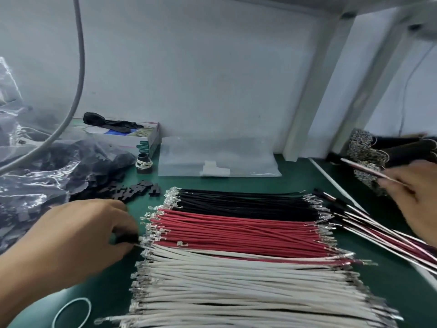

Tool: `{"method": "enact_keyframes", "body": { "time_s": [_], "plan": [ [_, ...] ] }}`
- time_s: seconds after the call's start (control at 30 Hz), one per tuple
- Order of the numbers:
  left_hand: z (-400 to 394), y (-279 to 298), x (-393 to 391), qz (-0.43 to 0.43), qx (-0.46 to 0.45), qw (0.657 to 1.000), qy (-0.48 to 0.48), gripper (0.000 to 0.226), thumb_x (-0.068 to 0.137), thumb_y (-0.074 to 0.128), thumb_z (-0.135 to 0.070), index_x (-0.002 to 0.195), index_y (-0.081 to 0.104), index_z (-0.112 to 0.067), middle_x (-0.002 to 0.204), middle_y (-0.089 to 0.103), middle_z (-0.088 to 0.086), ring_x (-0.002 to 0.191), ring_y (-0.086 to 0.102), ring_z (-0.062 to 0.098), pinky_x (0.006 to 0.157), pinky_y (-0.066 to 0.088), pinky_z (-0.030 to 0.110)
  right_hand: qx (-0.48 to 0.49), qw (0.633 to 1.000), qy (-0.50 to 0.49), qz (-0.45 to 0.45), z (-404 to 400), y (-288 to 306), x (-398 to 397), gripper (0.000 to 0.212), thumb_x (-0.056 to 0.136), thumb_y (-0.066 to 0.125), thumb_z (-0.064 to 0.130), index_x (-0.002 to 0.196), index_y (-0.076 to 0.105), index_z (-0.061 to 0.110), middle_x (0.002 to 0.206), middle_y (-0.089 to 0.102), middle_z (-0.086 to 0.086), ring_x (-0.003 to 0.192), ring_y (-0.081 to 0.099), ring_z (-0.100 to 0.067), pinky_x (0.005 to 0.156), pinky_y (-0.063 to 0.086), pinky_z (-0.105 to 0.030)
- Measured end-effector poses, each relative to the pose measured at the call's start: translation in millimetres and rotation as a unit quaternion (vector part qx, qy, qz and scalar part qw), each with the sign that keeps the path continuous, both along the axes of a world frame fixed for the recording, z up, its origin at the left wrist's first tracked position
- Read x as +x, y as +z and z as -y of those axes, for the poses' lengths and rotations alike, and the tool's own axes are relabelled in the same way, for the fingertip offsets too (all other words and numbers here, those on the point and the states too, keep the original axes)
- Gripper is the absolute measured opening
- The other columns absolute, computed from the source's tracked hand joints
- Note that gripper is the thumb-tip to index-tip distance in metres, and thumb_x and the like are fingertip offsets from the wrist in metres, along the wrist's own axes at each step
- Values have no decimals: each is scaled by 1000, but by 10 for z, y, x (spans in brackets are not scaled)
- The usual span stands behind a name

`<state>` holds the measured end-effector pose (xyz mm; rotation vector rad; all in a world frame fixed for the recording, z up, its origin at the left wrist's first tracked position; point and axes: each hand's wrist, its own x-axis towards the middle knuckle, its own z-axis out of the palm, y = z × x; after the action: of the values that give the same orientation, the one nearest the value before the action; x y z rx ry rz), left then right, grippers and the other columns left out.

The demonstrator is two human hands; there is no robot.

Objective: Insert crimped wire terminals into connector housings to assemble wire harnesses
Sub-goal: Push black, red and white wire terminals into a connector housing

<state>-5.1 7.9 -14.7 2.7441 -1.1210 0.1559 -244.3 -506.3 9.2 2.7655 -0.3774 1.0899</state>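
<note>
Rows of crimped wires lie across the green mat: black wires at the back, red wires in the middle, white wires nearest me. My left hand pinches a small black connector housing at the left ends of the red and white wires, with a white wire's terminal at its tip. My right hand at the right edge holds an assembled harness raised above the mat. Loose black housings lie behind my left hand.
Finished harnesses lie fanned at the right. A clear bag of black housings fills the left. A small box, a black spool with rubber bands, a flat clear bag and a bundle of terminals sit at the back. A rubber band lies near me.
</note>
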Motion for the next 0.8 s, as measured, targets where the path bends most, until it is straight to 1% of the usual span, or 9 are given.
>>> {"method": "enact_keyframes", "body": {
  "time_s": [0.07,0.13,0.23,0.33,0.43,0.47,0.53,0.67,0.8],
  "plan": [
    [-28,-21,65,3,3,1000,4,32,59,52,-74,89,47,-82,97,43,-56,53,46,-19,39,43,12,25,996,-45,-70,204,-97,-67,12,99,42,46,100,54,49,89,42,25,74,50,-11,65,49,-44],
    [-43,-35,111,11,3,1000,3,32,58,54,-71,88,49,-81,94,43,-58,52,44,-20,37,41,11,26,988,-61,-137,314,-292,-236,12,95,49,40,100,58,46,89,43,25,73,55,-12,61,51,-45],
    [-50,-65,151,13,-2,1000,7,34,58,58,-61,87,50,-78,92,45,-56,50,45,-17,39,44,13,64,984,-89,-139,302,-346,-282,18,87,65,29,101,69,40,92,47,24,77,59,-15,64,54,-45],
    [-36,-56,119,16,-46,998,31,35,63,57,-52,86,47,-77,95,49,-51,52,50,-12,44,50,17,68,989,-103,-82,87,-171,-162,21,81,72,25,101,76,30,92,48,19,86,58,-19,73,54,-44],
    [26,38,-1,46,-126,990,48,26,75,49,-52,97,52,-65,103,49,-47,61,56,-8,47,56,25,90,995,-46,-25,-461,146,114,14,83,70,37,97,74,37,96,52,20,90,55,-12,76,48,-32],
    [64,68,-53,65,-158,984,46,27,78,49,-52,104,55,-58,105,51,-45,64,59,-6,49,58,29,106,994,-6,-21,-697,239,259,13,84,68,39,96,74,40,96,55,21,88,55,-7,75,45,-26],
    [169,97,-175,103,-203,973,39,28,82,49,-49,107,62,-47,105,57,-35,65,64,2,52,60,34,153,984,86,-41,-1147,342,602,13,86,66,40,95,75,41,94,61,22,87,56,1,77,40,-19],
    [351,107,-400,133,-241,961,13,35,86,50,-44,103,79,-32,95,64,-27,64,67,6,52,62,35,211,952,159,-155,-1846,283,1377,14,94,67,33,103,77,37,96,64,21,93,60,-3,84,47,-28],
    [389,119,-446,122,-260,958,11,34,85,56,-39,103,82,-25,94,69,-21,64,69,9,54,62,37,252,925,155,-240,-2115,56,1893,22,95,66,34,115,74,33,122,70,15,112,62,-8,99,48,-32]
  ]
}}
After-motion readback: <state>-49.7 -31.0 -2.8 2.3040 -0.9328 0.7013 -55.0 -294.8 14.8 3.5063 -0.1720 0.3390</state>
